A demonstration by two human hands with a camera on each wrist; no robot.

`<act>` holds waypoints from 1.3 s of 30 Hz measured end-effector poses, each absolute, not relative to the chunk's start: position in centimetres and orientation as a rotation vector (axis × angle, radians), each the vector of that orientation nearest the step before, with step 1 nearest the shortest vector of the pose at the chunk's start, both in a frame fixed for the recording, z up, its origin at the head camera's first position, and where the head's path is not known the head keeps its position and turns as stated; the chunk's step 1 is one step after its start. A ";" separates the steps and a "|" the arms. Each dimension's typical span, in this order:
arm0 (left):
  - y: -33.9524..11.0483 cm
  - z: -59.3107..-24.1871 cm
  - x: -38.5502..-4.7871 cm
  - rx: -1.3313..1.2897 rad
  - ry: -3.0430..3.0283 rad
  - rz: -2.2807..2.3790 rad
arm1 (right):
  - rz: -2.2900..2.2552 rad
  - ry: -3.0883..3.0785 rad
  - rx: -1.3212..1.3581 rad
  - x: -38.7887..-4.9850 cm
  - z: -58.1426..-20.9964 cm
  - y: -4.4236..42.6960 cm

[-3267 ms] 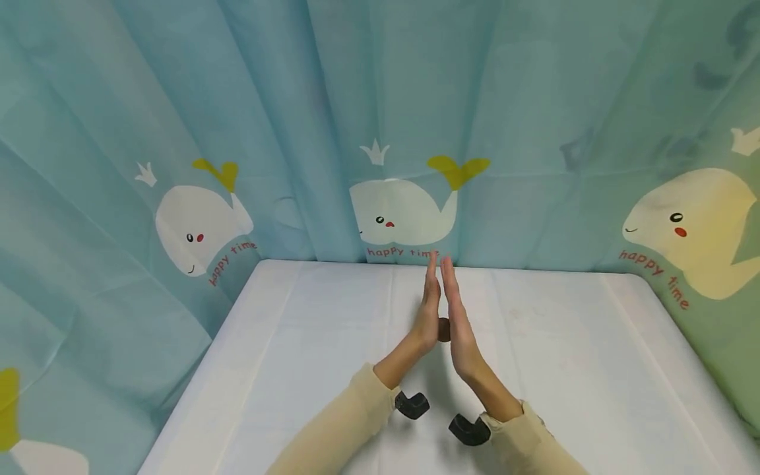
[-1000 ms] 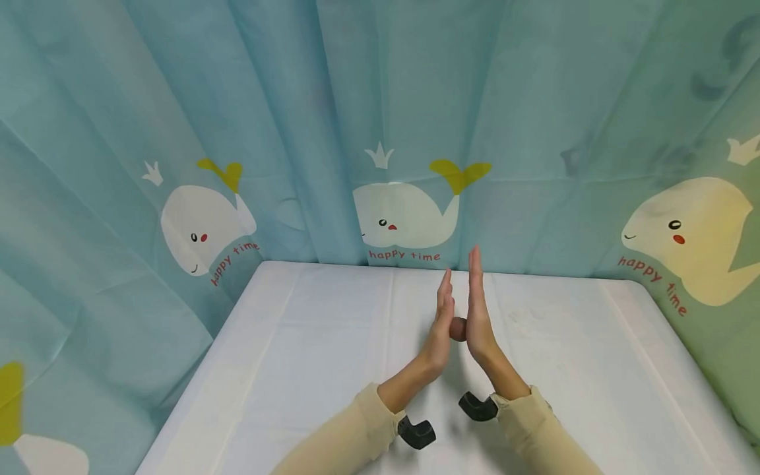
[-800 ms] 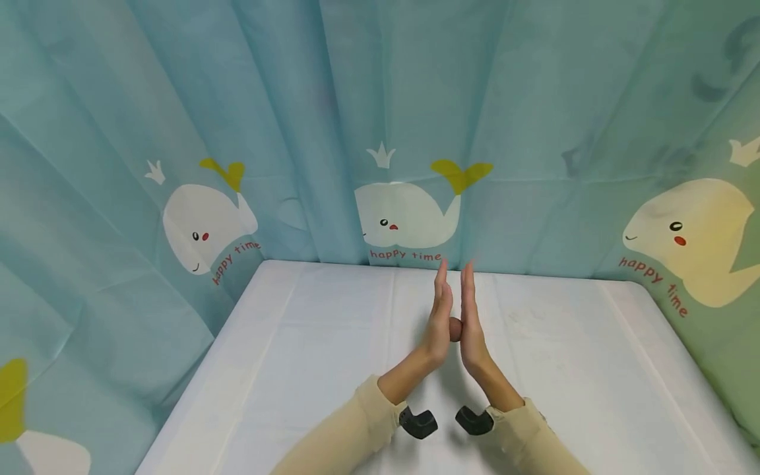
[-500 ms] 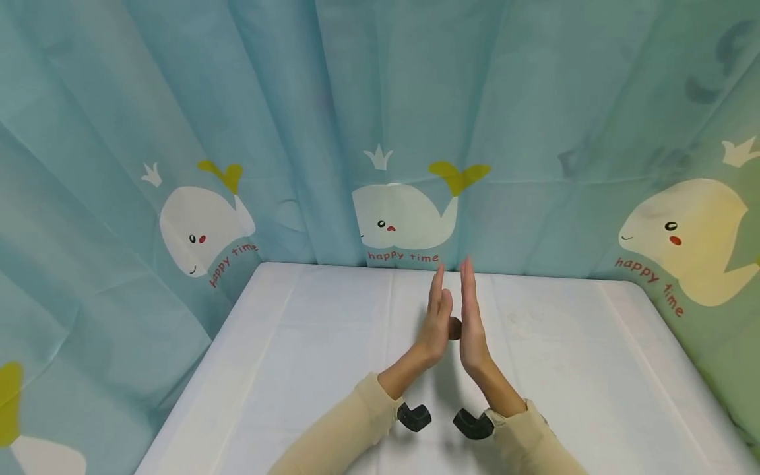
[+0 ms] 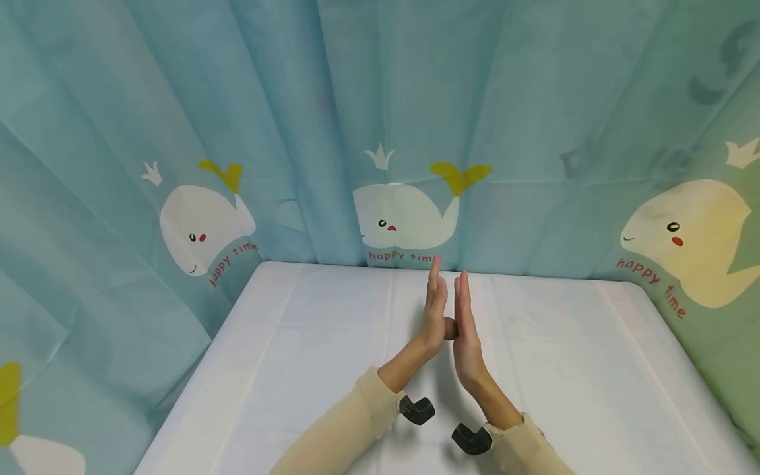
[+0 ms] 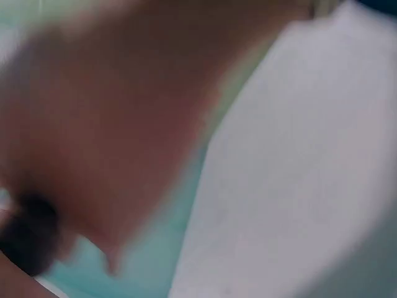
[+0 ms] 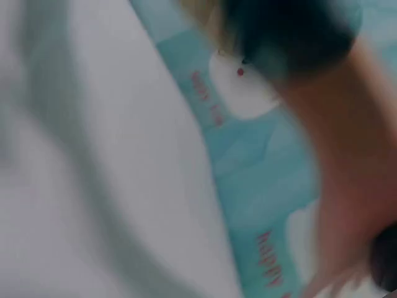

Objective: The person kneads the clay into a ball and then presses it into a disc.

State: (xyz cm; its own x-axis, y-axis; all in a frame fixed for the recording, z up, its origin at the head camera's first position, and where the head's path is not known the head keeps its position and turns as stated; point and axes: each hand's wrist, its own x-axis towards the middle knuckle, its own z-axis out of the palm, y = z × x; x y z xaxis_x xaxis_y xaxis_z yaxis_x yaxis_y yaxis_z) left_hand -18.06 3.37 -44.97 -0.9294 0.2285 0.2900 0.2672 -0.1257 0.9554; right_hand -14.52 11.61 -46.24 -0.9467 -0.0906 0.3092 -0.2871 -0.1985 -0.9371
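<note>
A small brown ball (image 5: 450, 328) sits between the two palms above the white table, touched from both sides. My left hand (image 5: 434, 320) presses on it from the left with straight fingers that point away from me. From the right, my right hand (image 5: 467, 343) lies flat against it, its fingertips a little nearer to me than the left ones. In the left wrist view the ball (image 6: 30, 236) is a dark, blurred round shape beside the palm. The right wrist view shows part of the ball (image 7: 386, 257) at its right edge. The palms hide the ball's sides.
A white-covered table (image 5: 332, 316) lies under the hands. Behind and beside it hangs a blue-green curtain (image 5: 534, 99) with printed whales. A black curved camera mount sticks out at each wrist, the left mount (image 5: 417, 410) and the right mount (image 5: 472, 439), close together.
The palms have slid back and forth against each other with the ball between them. Since half a second ago, the left hand has moved forward and the right hand back; the ball sits slightly further left.
</note>
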 end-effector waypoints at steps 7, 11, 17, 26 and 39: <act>3.6 -46.3 -17.2 -0.721 -2.160 -2.266 | 2.143 -1.921 0.470 -15.7 -43.8 12.8; 3.8 -45.4 -16.3 -0.849 -2.124 -2.295 | 2.222 -1.896 0.416 -17.1 -45.0 14.1; 3.2 -44.4 -17.9 -0.716 -2.070 -2.335 | 2.232 -1.937 0.594 -15.2 -46.7 12.6; 3.6 -46.0 -17.2 -0.798 -2.137 -2.309 | 2.148 -1.937 0.541 -15.3 -43.6 13.3; 3.2 -45.1 -18.5 -0.727 -2.105 -2.285 | 2.288 -1.859 0.569 -14.0 -45.5 11.9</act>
